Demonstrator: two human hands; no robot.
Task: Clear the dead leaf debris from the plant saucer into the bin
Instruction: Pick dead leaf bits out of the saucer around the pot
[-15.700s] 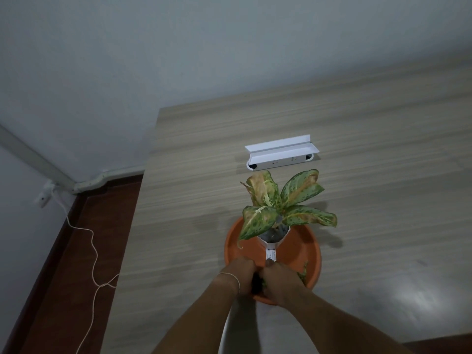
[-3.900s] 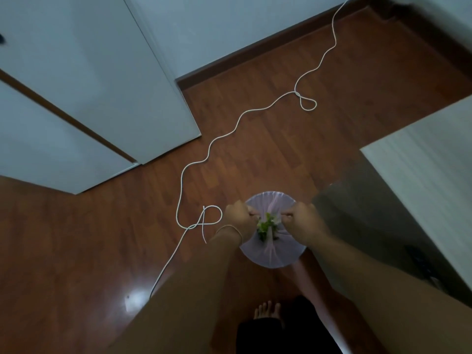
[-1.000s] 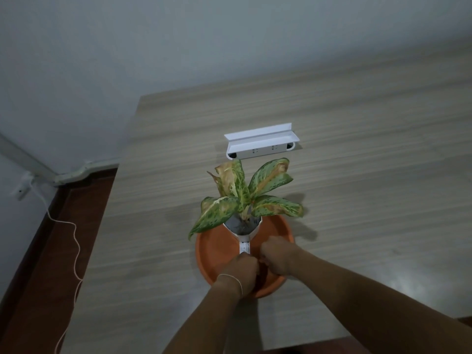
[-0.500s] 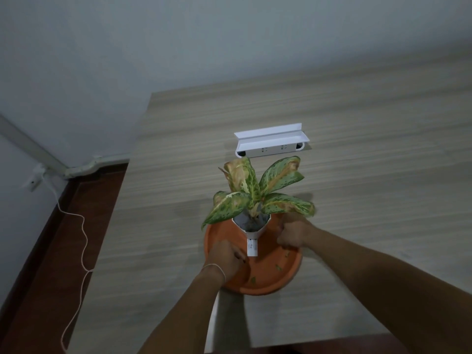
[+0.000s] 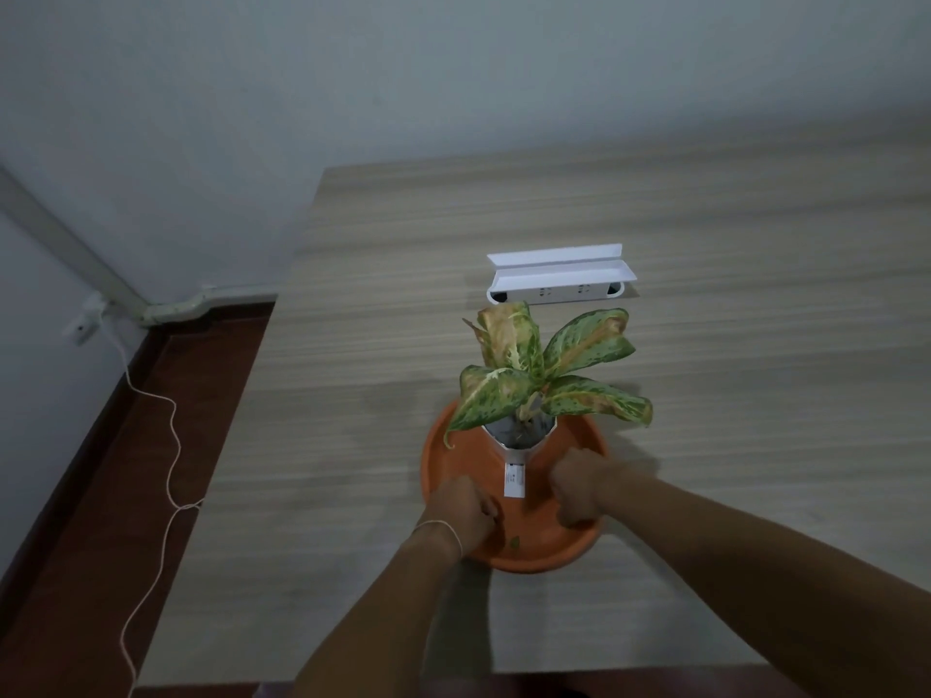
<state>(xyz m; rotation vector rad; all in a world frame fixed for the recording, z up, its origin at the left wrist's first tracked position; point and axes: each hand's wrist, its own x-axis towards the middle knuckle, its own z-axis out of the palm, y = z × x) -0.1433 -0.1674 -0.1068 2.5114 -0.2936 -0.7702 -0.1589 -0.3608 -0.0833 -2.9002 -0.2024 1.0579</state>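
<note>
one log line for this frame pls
left hand: curled in orange saucer | right hand: curled in saucer by white pot | leaf scrap: remains | bin: unseen

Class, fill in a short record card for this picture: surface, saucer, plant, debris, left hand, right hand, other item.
surface: pale wood-grain table
saucer: round orange plastic saucer
plant: speckled green-and-yellowing plant in white pot, standing in saucer
debris: small green leaf bit near front rim
left hand: closed, over saucer
right hand: closed, over saucer
other item: white power strip behind plant
</note>
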